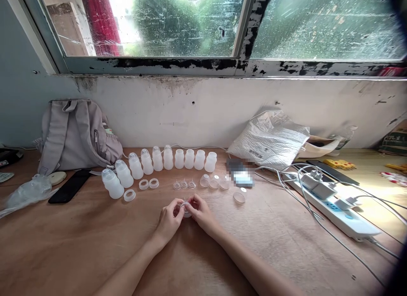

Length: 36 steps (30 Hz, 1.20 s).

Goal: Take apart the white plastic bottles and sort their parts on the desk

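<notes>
In front of the bottles [168,158], your left hand [170,222] and right hand [201,214] pinch what seems a clear ring [186,209]; seat it squarely.

We find bare tabletop [95,245] open in front of and on both sides of our left hand [168,222] and right hand [202,215], which meet on a clear piece [186,209]. Ahead, loose rings [143,184], small caps [214,183] and a curved row of bottles [168,158] block passage. To the right lie cables [286,177] and a power strip [337,211], to the left a phone [68,188] and a plastic bag [27,194].
</notes>
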### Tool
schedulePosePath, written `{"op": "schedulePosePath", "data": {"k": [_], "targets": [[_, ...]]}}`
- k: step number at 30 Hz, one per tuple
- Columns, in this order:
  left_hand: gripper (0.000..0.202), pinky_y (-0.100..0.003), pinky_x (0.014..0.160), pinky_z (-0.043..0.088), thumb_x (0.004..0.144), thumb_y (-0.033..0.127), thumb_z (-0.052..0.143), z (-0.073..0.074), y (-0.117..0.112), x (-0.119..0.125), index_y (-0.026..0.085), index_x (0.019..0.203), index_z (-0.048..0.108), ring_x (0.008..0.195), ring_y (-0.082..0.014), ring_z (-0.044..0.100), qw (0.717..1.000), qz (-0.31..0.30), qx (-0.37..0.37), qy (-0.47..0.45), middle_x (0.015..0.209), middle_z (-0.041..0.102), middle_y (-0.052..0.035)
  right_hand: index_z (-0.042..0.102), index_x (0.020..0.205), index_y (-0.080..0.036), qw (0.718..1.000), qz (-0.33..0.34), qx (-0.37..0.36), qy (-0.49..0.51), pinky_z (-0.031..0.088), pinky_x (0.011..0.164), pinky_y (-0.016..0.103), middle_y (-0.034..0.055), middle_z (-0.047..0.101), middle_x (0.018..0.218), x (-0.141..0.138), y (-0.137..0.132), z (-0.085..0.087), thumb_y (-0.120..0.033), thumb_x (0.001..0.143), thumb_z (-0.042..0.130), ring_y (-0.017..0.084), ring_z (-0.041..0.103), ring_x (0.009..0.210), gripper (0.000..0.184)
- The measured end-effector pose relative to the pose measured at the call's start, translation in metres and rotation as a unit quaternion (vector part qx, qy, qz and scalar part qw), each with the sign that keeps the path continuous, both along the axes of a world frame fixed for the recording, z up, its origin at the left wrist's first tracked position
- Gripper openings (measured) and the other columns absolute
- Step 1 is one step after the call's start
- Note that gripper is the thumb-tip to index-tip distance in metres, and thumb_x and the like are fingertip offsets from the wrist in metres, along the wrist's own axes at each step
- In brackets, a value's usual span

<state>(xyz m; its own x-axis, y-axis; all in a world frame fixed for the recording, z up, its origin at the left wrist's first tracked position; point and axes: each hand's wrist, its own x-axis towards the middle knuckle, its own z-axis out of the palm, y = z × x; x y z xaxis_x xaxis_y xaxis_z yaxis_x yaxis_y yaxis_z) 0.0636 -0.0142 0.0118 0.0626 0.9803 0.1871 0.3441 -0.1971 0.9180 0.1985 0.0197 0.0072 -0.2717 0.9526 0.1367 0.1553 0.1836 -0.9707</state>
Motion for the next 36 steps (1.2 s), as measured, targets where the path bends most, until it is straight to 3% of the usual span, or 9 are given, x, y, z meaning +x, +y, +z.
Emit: {"op": "schedulePosePath", "data": {"k": [9,13,16,19,25,32,36], "targets": [[0.020,-0.024,0.059,0.048,0.080,0.036,0.043,0.001,0.000,0.004,0.019,0.088,0.048,0.064,-0.0151,0.062,0.997,0.020,-0.042,-0.069,0.074,0.064,-0.0026,0.051,0.074,-0.018,1.000,-0.014,0.019,-0.018,0.035,0.043,0.020,-0.0026,0.052,0.062,-0.002,-0.005,0.002,-0.035,0.076,0.052,0.009,0.044,0.047,0.017],[0.016,-0.024,0.057,0.045,0.080,0.036,0.041,0.004,0.000,0.001,0.021,0.078,0.047,0.061,-0.0152,0.059,0.998,0.050,-0.003,0.048,0.066,0.061,-0.0002,0.056,0.076,-0.018,0.997,-0.016,0.054,-0.050,0.039,0.050,0.022,-0.0010,0.053,0.064,-0.002,-0.008,0.004,-0.032,0.076,0.052,0.011,0.047,0.054,0.014],[0.011,-0.026,0.063,0.042,0.078,0.030,0.042,0.005,-0.001,-0.002,0.022,0.077,0.050,0.067,-0.0160,0.058,0.979,0.081,0.068,0.174,0.073,0.060,-0.0013,0.061,0.082,-0.020,0.993,0.000,0.096,-0.064,0.042,0.059,0.025,0.0018,0.056,0.073,-0.002,-0.009,0.008,-0.030,0.078,0.050,0.013,0.051,0.064,0.016],[0.010,-0.026,0.065,0.042,0.076,0.023,0.042,0.004,-0.002,-0.003,0.021,0.081,0.051,0.069,-0.0162,0.058,0.972,0.081,0.096,0.198,0.076,0.059,-0.0020,0.063,0.085,-0.020,0.992,0.005,0.110,-0.067,0.044,0.060,0.025,0.0030,0.056,0.077,-0.002,-0.010,0.012,-0.031,0.077,0.051,0.013,0.052,0.066,0.018],[0.009,-0.024,0.059,0.046,0.078,0.027,0.043,-0.002,-0.001,0.002,0.020,0.080,0.049,0.060,-0.0135,0.060,0.991,0.077,0.061,0.094,0.072,0.061,-0.0007,0.055,0.079,-0.017,0.999,0.002,-0.038,-0.005,0.042,0.038,0.022,0.0005,0.057,0.068,-0.004,-0.010,0.007,-0.039,0.075,0.052,0.009,0.050,0.044,0.023],[0.010,-0.023,0.055,0.049,0.076,0.029,0.047,-0.003,-0.002,0.006,0.020,0.079,0.046,0.059,-0.0132,0.062,0.998,0.064,0.019,0.001,0.072,0.062,-0.0009,0.051,0.077,-0.016,0.981,-0.004,-0.155,0.116,0.047,0.039,0.023,-0.0001,0.058,0.067,-0.007,-0.011,0.009,-0.041,0.068,0.059,0.010,0.054,0.046,0.028],[0.011,-0.022,0.053,0.050,0.076,0.030,0.048,0.000,-0.004,0.010,0.019,0.078,0.045,0.060,-0.0138,0.063,0.997,0.062,0.005,-0.045,0.069,0.062,-0.0008,0.051,0.072,-0.016,0.977,0.003,-0.144,0.157,0.049,0.042,0.023,-0.0006,0.058,0.064,-0.009,-0.014,0.013,-0.040,0.069,0.059,0.010,0.055,0.047,0.026]]}}
